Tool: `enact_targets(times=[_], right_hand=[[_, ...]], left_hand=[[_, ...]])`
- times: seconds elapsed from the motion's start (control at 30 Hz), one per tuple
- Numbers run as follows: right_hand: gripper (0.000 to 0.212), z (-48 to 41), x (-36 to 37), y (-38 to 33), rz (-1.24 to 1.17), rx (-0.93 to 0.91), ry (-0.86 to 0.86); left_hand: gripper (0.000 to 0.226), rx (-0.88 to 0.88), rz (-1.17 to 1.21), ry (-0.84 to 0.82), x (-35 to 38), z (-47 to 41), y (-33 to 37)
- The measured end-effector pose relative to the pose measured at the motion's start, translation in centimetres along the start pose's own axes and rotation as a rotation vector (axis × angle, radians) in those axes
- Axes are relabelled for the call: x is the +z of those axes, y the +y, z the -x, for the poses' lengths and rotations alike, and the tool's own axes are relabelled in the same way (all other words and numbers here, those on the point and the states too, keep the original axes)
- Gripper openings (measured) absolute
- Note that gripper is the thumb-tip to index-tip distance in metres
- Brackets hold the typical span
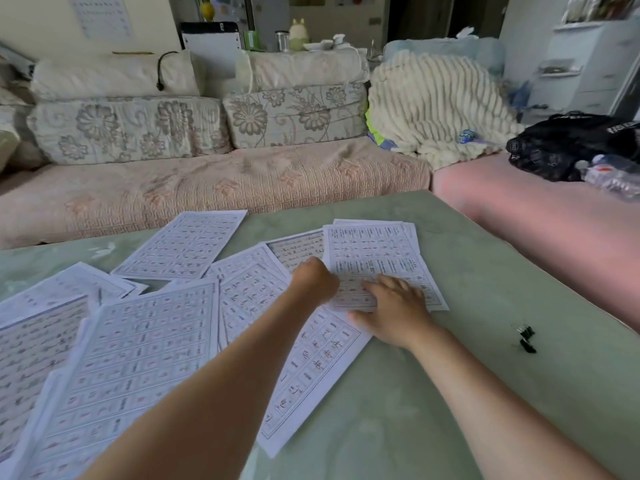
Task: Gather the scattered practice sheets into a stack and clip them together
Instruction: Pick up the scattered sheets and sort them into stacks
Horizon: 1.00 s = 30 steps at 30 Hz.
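We pinned the small stack (377, 258) near the bench's (485, 271) far edge with the flat, open right hand (394, 313), apparently steadying it while the curled left hand (315, 277) squared its side, grip indiscernible.

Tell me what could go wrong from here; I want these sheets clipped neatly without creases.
1. The right hand lies flat on the small stack, while the left hand works at its edge; the sheets could skew or crease.
2. One sheet lies at the table's far edge and could slide off if nudged.
3. The binder clips lie apart to the right, so letting go to fetch one may loosen the stack.
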State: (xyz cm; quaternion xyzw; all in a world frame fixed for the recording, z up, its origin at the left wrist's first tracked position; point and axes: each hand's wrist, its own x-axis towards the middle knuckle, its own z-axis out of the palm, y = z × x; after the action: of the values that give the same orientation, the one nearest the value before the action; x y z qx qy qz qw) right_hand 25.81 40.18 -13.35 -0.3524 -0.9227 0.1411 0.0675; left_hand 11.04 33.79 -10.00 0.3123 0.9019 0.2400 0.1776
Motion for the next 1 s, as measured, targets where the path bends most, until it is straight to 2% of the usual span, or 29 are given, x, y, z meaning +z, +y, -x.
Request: enact_targets(times=[0.23,0.33,0.43,0.53,0.63,0.73,0.8,0.9,1.0], right_hand=[[0.067,-0.7,0.5,-1.0,-0.016,-0.045,0.057],[0.067,-0.9,0.3,-1.7,-0.105,-0.053,0.046],[0.058,-1.3,-0.2,-2.4,-0.197,-0.018,0.070],[0.051,-1.1,-0.8,-3.1,-0.171,0.023,0.132],[0.059,-0.9,-0.7,-4.3,-0.207,0.085,0.135],[0.074,-0.4,-0.9,-7.0,-0.393,0.136,0.109],[0.076,-0.1,-1.0,-9.0,-0.592,0.146,0.075],[0.058,0.4,-0.9,-11.9,-0.814,0.138,-0.010],[0.049,1.1,-0.3,-15.0,-0.888,0.134,-0.061]], left_hand=[[0.009,-0.150,0.308,-0.005,-0.5,-1.4,0.0],[0.012,-0.092,0.345,0.010,-1.0,-1.0,-0.6],[0.019,-0.042,0.370,0.069,-2.3,0.5,-1.8],[0.024,-0.039,0.387,0.123,-4.1,1.9,-4.6],[0.024,-0.065,0.420,0.193,-6.1,3.7,-8.3],[0.020,-0.086,0.563,0.220,-8.1,5.9,-11.7],[0.019,-0.102,0.631,0.247,-9.3,7.5,-13.8],[0.022,-0.099,0.689,0.274,-11.1,9.8,-16.7],[0.030,-0.109,0.658,0.280,-13.0,11.3,-19.5]])
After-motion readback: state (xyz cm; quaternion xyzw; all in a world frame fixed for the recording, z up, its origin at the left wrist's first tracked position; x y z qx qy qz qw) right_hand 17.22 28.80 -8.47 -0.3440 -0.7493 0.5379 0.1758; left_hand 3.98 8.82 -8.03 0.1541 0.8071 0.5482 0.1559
